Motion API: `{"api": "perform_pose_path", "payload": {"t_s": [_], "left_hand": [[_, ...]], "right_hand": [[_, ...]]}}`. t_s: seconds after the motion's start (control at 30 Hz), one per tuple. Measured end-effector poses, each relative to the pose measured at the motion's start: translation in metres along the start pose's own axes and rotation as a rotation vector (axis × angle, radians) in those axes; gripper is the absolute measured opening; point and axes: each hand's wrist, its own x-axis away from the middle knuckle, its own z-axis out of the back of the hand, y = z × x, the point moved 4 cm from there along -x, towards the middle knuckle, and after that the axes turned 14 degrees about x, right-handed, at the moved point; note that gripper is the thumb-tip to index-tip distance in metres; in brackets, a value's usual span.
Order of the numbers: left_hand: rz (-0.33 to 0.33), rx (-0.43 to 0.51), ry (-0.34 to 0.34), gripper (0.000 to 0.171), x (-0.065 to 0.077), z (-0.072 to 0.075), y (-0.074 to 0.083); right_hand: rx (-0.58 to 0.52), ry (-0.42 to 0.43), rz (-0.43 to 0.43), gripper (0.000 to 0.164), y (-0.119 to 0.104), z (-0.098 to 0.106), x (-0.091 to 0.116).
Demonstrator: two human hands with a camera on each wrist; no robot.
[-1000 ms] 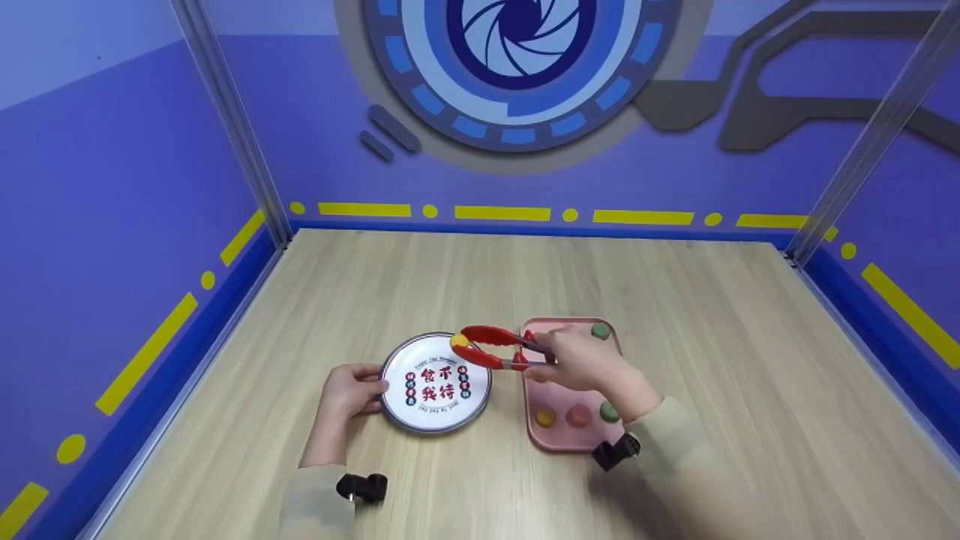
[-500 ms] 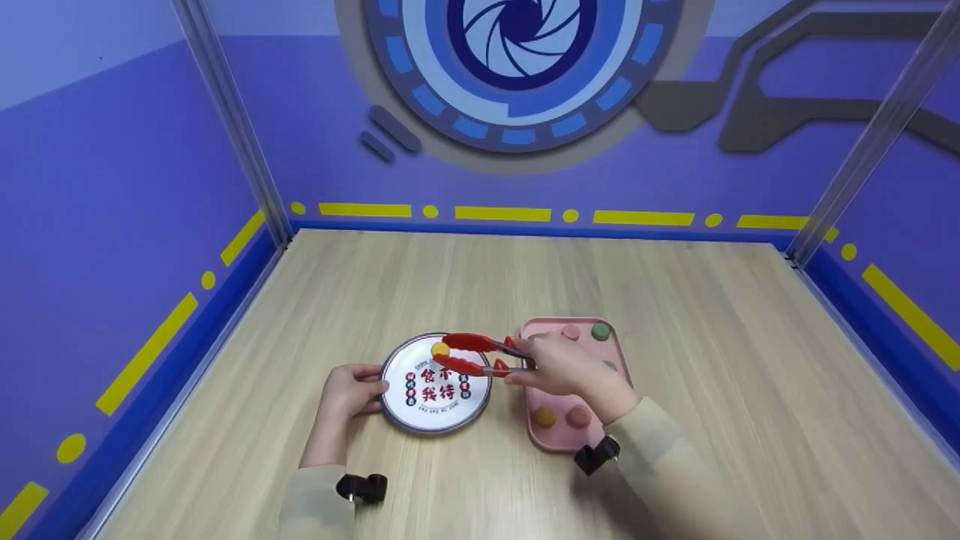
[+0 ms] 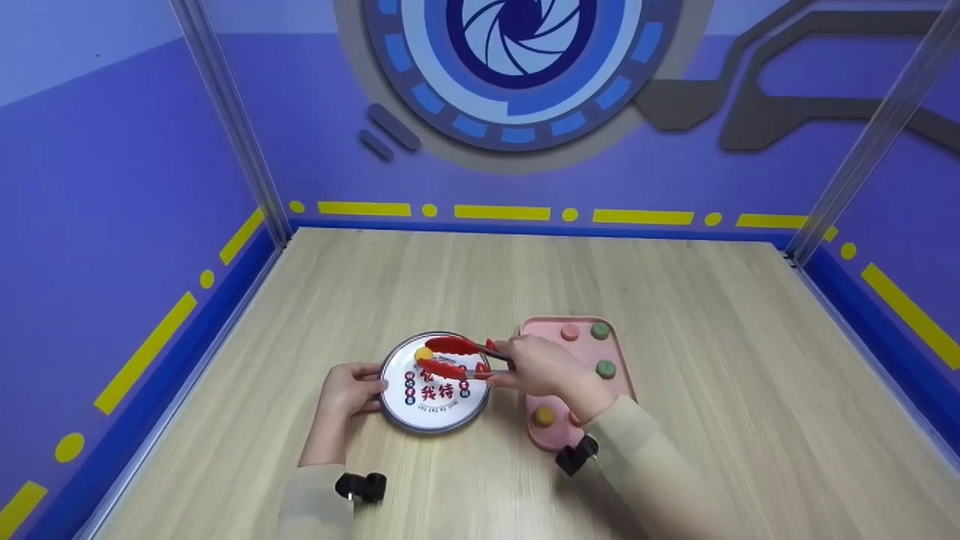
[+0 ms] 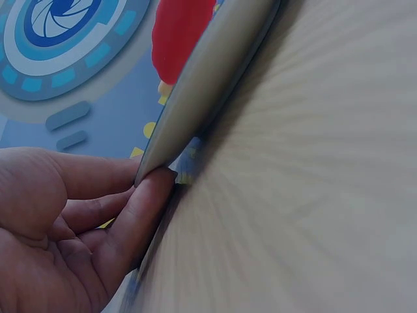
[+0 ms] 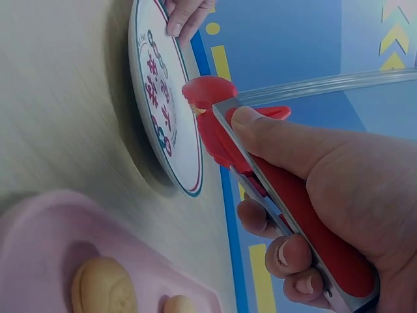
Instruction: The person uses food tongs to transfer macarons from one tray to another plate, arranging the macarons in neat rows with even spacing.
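My right hand [image 3: 544,367] grips red-tipped metal tongs [image 3: 454,346], seen closely in the right wrist view. Between the tong tips sits a small round yellow piece [image 3: 424,355], like a toy macaron, over the far part of the white plate [image 3: 435,412]. Whether the piece touches the plate I cannot tell. Red and black characters mark the plate's middle. My left hand [image 3: 351,391] pinches the plate's left rim between thumb and fingers; the left wrist view shows this hand [image 4: 85,228] at the edge.
A pink tray [image 3: 538,324] lies right of the plate, partly under my right forearm. It bears several round pieces, among them a green one [image 3: 605,369], a pink one [image 3: 570,331] and a yellow one [image 3: 544,416]. Blue walls enclose the wooden table [image 3: 420,270].
My right hand has carried the tongs and yellow piece leftward, from the plate's right edge to over its far middle. The left hand and plate have stayed in place.
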Motion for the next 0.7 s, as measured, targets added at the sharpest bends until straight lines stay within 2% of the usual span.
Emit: {"api": "perform_pose_path", "payload": {"t_s": [0.27,0.7], "left_hand": [[0.001,0.023,-0.029,0.042,-0.001,0.001,0.001],[-0.003,0.027,-0.026,0.041,-0.001,0.001,0.0]], "right_hand": [[0.038,-0.029,0.001,0.065,-0.012,-0.006,-0.01],[0.053,-0.039,0.024,0.065,-0.017,-0.014,-0.018]]}}
